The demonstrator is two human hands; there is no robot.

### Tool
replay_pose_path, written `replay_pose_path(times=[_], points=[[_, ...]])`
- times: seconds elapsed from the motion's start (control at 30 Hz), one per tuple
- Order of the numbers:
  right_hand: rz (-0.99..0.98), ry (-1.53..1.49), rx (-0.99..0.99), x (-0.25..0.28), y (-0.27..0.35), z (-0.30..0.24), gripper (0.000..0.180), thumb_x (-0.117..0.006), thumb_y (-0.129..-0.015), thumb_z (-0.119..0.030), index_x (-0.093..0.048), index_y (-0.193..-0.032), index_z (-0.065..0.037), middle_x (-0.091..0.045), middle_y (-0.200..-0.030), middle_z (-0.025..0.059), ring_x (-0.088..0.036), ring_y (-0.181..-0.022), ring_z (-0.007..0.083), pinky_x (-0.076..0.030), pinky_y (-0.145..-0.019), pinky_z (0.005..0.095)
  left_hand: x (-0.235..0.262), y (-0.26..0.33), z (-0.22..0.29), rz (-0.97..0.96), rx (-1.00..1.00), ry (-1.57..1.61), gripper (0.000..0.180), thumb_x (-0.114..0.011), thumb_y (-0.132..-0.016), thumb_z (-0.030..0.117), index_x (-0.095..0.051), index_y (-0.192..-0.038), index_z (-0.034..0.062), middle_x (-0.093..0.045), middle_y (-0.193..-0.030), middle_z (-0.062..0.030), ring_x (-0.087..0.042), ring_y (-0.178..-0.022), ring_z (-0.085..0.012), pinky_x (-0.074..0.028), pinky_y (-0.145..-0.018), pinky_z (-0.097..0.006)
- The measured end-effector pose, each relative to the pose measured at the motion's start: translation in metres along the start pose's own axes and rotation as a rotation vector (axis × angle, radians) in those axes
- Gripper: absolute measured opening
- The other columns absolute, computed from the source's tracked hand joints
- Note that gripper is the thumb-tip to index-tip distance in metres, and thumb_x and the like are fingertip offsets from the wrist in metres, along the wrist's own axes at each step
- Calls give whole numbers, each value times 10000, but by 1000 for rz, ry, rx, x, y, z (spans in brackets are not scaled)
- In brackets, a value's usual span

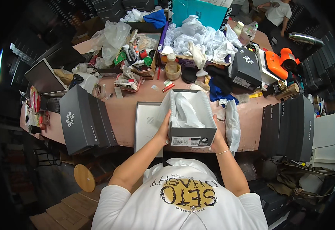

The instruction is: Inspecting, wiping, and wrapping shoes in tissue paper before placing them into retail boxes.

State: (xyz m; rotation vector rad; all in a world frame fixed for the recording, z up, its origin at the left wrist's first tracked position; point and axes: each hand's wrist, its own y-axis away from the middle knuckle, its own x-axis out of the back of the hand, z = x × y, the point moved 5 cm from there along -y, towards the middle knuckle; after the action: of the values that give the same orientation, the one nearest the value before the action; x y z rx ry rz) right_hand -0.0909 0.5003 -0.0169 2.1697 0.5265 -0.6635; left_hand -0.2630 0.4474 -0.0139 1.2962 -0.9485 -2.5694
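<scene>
We see both forearms reaching up from the lower middle of the frame, elbows bent outward. The left hand (162, 132) clasps the left side of the open grey shoe box (193, 133); the right hand (218, 142) grasps its right side, though we cannot tell how the hidden fingers curl. The box is at the frame's centre, white tissue paper (186, 111) inside it

Qty: 1 L hand (164, 128), 1 R hand (218, 137), 1 opn shoebox (193, 132), 1 lid (146, 128), 2 blu cloths (155, 19) are showing.
</scene>
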Motion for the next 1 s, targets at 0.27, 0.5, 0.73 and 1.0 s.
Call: replay_pose_path(times=[0.27,0.5,0.73,1.0], points=[[-58,-36,20,10,-7,4,864,-315,-901,-690,-328,-1415,5,-479,-1345,175,-518,-1194,276,-447,-987,373,-1,-3,-8,-55,-37,24,836,-379,-859,714,-313,-1446,122,-462,-1380,-133,-503,-1229,-283,-423,-1020,-431],[97,381,175,58,-15,32,735,-315,-961,-586,-389,-1386,9,-483,-1350,159,-518,-1194,244,-418,-996,344,48,-26,-48,46,-163,-114,752,-361,-911,596,-313,-1433,57,-438,-1394,-161,-466,-1253,-319,-382,-1043,-392],[296,1241,818,48,4,8,563,-647,-832,-125,-428,-1313,69,-508,-1252,274,-494,-1178,385,-390,-1000,397,94,13,-50,560,-710,-1100,515,-510,-944,211,-372,-1367,-46,-413,-1377,-253,-391,-1292,-378,-329,-1067,-406],[203,1439,581,-2,-86,59,589,-596,-743,-75,-454,-1302,44,-586,-1028,235,-555,-963,414,-453,-855,445,39,45,3,383,-804,-939,702,-600,-915,286,-241,-1436,-18,-323,-1455,-206,-342,-1342,-325,-323,-1068,-448]])
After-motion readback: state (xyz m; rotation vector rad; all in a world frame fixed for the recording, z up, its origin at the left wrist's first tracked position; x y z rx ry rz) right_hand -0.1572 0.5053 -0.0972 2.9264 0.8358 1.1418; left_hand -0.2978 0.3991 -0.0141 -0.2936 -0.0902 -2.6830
